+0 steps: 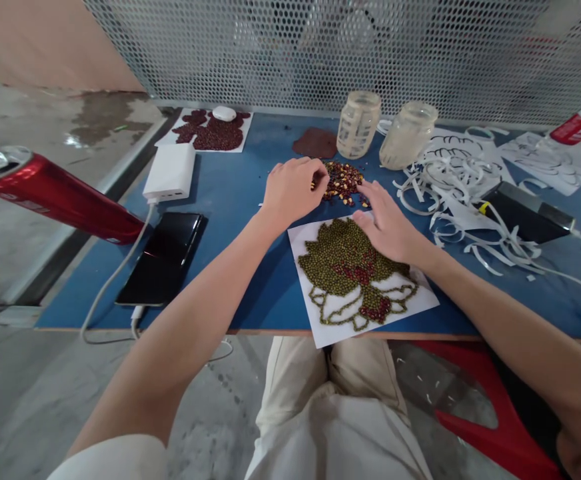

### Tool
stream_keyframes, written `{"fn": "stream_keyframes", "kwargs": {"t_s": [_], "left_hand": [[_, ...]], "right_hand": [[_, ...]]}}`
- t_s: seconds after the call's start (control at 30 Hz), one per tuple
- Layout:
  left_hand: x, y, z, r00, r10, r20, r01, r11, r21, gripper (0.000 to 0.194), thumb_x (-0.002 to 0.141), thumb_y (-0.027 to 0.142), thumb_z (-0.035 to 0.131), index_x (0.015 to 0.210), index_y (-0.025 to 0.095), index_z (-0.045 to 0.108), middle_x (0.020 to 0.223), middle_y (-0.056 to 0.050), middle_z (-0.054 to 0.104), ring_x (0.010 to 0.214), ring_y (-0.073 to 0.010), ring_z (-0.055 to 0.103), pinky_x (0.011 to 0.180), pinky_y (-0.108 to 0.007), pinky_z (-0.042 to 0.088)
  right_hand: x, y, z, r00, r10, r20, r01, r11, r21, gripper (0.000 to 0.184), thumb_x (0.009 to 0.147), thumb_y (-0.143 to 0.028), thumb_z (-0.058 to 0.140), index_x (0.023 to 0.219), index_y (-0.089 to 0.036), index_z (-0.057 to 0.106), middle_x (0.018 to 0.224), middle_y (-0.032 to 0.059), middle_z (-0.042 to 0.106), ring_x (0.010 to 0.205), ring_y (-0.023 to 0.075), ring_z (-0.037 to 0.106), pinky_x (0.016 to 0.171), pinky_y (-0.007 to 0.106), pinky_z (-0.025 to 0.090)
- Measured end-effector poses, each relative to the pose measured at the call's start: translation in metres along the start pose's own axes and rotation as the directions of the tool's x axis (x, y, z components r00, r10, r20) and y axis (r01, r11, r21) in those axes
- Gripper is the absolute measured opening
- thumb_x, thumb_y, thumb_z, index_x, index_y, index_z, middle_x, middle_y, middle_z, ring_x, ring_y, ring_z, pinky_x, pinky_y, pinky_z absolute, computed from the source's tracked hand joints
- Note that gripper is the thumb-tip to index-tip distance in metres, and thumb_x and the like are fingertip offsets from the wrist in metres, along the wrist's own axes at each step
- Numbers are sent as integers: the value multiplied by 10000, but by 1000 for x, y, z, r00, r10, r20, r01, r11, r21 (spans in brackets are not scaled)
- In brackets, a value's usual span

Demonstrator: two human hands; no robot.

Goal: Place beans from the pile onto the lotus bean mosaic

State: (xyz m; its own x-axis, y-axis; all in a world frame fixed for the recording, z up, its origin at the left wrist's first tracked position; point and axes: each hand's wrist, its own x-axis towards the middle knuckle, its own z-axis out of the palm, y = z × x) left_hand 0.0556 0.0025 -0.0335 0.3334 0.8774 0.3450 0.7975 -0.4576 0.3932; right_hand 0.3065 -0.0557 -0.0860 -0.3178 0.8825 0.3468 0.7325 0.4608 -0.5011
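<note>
A loose heap of dark red beans and yellow corn kernels (344, 180) lies on the blue table between my hands. My left hand (290, 187) curls at the heap's left edge, with a few kernels showing in the hollow of its fingers. Fingers stretched and apart, my right hand (385, 223) touches the heap's right side and holds nothing. Below it lies a white sheet with a green and red bean picture (343, 260), partly covered by the right hand and wrist. Its lower shapes are outlined in green beans with bare paper inside.
Two glass jars (358, 125) stand behind the heap beside a flat brown patch (315, 143). Paper strips (450, 183) and a black device (528, 212) lie right. At left are a phone (163, 257), a white power bank (171, 171), a red can (65, 193) and another bean picture (220, 133).
</note>
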Motion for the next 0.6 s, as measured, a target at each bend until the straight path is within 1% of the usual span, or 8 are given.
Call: {"fn": "stream_keyframes", "kwargs": {"t_s": [0.07, 0.1, 0.17, 0.23, 0.3, 0.47, 0.6], "left_hand": [[0, 1, -1, 1000, 2, 1, -2, 1000, -6, 281, 1055, 369, 548, 1147, 283, 799, 1223, -90, 816, 1199, -299, 696, 1127, -488, 502], [0, 1, -1, 1000, 0, 0, 0, 1000, -10, 278, 1054, 369, 550, 1146, 291, 800, 1227, -86, 818, 1194, -296, 697, 1125, -488, 503], [-1, 1, 0, 1000, -9, 2, 9, 1000, -20, 274, 1055, 364, 552, 1147, 298, 801, 1245, -86, 819, 1182, -294, 698, 1118, -492, 506], [-1, 0, 1, 1000, -16, 6, 16, 1000, -22, 273, 1056, 362, 552, 1146, 293, 801, 1255, -89, 821, 1164, -294, 699, 1108, -496, 509], [-2, 0, 3, 1000, -9, 11, 9, 1000, -13, 272, 1055, 367, 556, 1142, 292, 803, 1241, -85, 827, 1140, -289, 703, 1097, -491, 517], [-2, 1, 7, 1000, 14, -6, -14, 1000, 25, 282, 1056, 357, 560, 1144, 290, 819, 1206, -72, 842, 1099, -268, 725, 1065, -452, 543], [-1, 4, 5, 1000, 8, -7, -7, 999, 43, 273, 1062, 342, 569, 1145, 286, 823, 1210, -66, 856, 1108, -262, 743, 1050, -426, 555]], "right_hand": [[-4, -4, 9, 998, -42, 40, 46, 993, -106, 864, 1137, -753, 360, 1777, -172, 376, 1857, 231, 366, 1771, 443, 238, 1429, 739, 208], [-6, -6, 13, 997, -60, 57, 67, 988, -140, 867, 1141, -734, 369, 1794, -165, 340, 1873, 232, 333, 1779, 444, 212, 1431, 742, 194], [-8, -10, 17, 994, -81, 77, 94, 979, -181, 861, 1146, -711, 380, 1808, -166, 307, 1886, 225, 305, 1785, 439, 188, 1433, 738, 186], [-9, -13, 18, 994, -84, 74, 98, 972, -213, 832, 1152, -690, 386, 1802, -175, 321, 1887, 214, 310, 1787, 434, 186, 1434, 729, 190], [-8, -14, 18, 995, -80, 59, 92, 966, -241, 801, 1154, -675, 392, 1777, -172, 373, 1871, 215, 345, 1777, 441, 218, 1429, 725, 211], [-7, -19, 15, 993, -89, 77, 107, 956, -273, 793, 1153, -693, 369, 1690, -122, 495, 1787, 252, 480, 1694, 445, 401, 1389, 682, 335], [-8, -33, 7, 991, -133, 27, 134, 932, -336, 704, 1167, -638, 388, 1622, -138, 583, 1730, 230, 557, 1612, 441, 494, 1331, 657, 391]]}}
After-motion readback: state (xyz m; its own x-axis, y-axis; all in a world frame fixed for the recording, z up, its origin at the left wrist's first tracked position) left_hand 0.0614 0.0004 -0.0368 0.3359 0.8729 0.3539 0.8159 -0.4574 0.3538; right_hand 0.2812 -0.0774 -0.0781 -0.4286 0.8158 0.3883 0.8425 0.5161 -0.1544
